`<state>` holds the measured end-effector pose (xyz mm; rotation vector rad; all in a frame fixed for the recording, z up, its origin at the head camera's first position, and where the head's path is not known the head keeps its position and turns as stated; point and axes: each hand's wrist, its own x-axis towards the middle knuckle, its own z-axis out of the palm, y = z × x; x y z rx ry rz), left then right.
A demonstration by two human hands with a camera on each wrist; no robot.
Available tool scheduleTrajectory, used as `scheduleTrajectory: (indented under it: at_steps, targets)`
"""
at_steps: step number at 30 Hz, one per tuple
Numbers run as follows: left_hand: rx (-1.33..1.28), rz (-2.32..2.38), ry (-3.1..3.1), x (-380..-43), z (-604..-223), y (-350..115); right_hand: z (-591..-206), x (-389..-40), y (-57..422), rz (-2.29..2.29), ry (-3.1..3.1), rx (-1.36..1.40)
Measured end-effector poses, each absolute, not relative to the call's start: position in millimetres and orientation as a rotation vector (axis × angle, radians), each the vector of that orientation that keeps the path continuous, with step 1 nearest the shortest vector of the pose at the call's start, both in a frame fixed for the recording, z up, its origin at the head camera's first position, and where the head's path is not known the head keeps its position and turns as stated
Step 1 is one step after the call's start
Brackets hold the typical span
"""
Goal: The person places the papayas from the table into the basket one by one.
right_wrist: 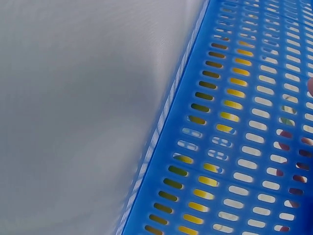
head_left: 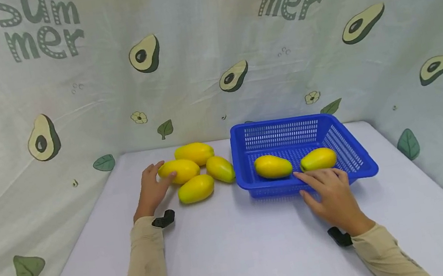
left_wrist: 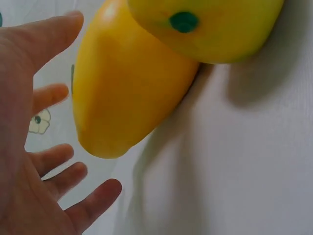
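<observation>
In the head view my left hand (head_left: 155,188) is at a yellow oblong fruit (head_left: 181,170) that looks like a papaya. Its thumb and fingers are spread around the fruit's near end, and the left wrist view shows gaps between the fingers (left_wrist: 93,203) and the skin. A second fruit (left_wrist: 215,29) with a green stem spot overlaps it there. My right hand (head_left: 333,195) holds the front rim of a blue slotted basket (head_left: 240,164), fingers over the rim and thumb outside. Two yellow fruits, one left (head_left: 273,166) and one right (head_left: 318,159), lie inside the basket.
Beside the basket, more yellow fruits lie close together: one at the back (head_left: 194,153), one in front (head_left: 196,189) and one (head_left: 220,169) near the basket's left wall. A white cloth covers the table (head_left: 238,250). Behind it hangs an avocado-printed curtain (head_left: 193,66).
</observation>
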<state>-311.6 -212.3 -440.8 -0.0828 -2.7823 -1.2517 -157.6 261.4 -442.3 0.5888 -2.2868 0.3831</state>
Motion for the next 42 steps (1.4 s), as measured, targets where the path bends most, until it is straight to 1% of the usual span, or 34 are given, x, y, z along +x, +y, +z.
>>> scheduleTrajectory:
  at_steps: [9, 20, 25, 33, 42]
  targets:
    - [-0.192, -1.159, -2.816, -319, -439, -210, -437, -158, 262, 0.388, -2.301, 0.562]
    - [-0.052, -1.298, -2.797, -306, -452, -215, -445, -154, 259, 0.401, -2.332, 0.576]
    - [-0.07, -1.317, -2.754, -308, -448, -210, -441, -156, 260, 0.395, -2.332, 0.569]
    - [-0.096, -1.222, -2.828, -308, -440, -211, -440, -155, 262, 0.384, -2.319, 0.551]
    - [0.01, -1.284, -2.885, -304, -440, -218, -439, -153, 262, 0.384, -2.33, 0.555]
